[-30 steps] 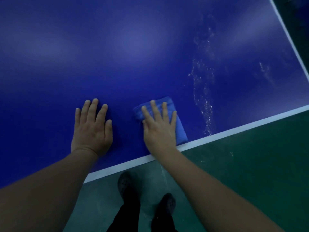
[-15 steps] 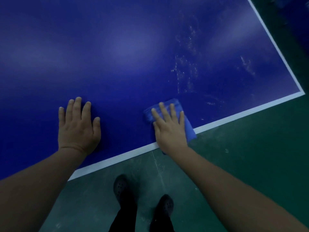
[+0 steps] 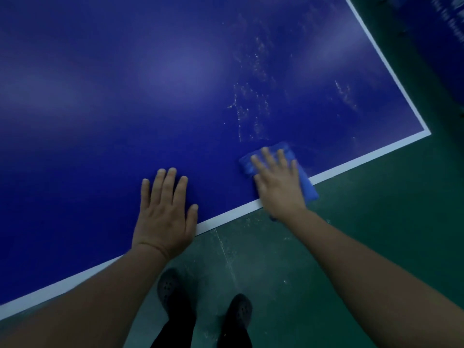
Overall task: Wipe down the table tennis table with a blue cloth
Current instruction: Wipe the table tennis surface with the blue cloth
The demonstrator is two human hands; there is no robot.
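Right hand (image 3: 278, 182) spread flat, pressing cloth (image 3: 307, 187) at table (image 3: 100, 96) near edge, to wipe. White specks (image 3: 251, 109) at 12 o'clock of cloth. Left hand (image 3: 164, 212) spread flat, probably bracing.

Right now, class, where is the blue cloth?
In the head view, the blue cloth lies under the flat right hand, overhanging the table's white edge line near the right corner.

No legible text anywhere.
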